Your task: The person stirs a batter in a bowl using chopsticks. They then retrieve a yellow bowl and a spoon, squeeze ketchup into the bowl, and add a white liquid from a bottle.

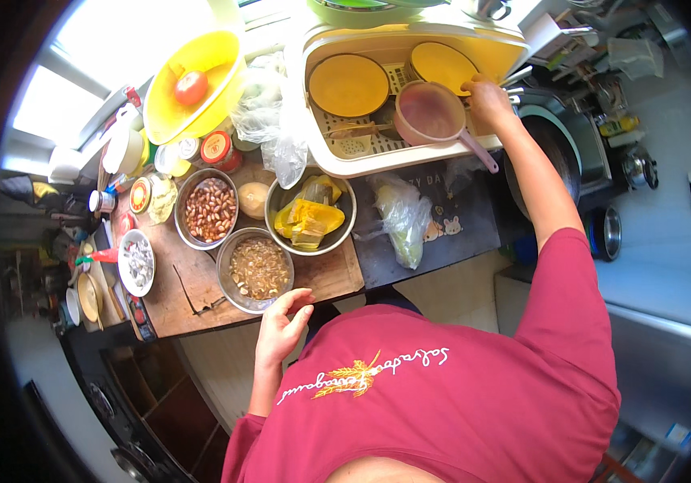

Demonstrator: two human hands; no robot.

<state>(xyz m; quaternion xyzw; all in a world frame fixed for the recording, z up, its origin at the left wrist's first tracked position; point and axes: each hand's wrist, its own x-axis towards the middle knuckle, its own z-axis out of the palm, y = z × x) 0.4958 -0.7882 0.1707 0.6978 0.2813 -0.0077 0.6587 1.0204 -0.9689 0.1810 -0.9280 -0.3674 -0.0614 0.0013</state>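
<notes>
My right hand (pixel 486 104) reaches into a cream dish rack (pixel 375 164). Its fingertips meet the rim of a yellow dish (pixel 445 65); whether they grip it is unclear. Just left of that hand, a pink long-handled dipper (pixel 428 111) rests across the rack, its handle over the front edge. Another yellow dish (pixel 348 86) lies in the rack's left part. My left hand (pixel 285 323) is empty, fingers apart, at the counter's front edge. Closest to it is a steel bowl (pixel 223 284) of chopped food in liquid. Behind that stands a steel bowl (pixel 351 220) of cut pumpkin (pixel 312 220).
A bowl of reddish peanuts (pixel 209 208), a white bowl (pixel 137 262), glasses (pixel 200 309) and several jars crowd the wooden board (pixel 167 320). A yellow basin (pixel 161 115) with a tomato (pixel 191 88) stands behind. Bagged produce (pixel 402 220) lies on a dark mat (pixel 472 226). A wok (pixel 541 163) is right.
</notes>
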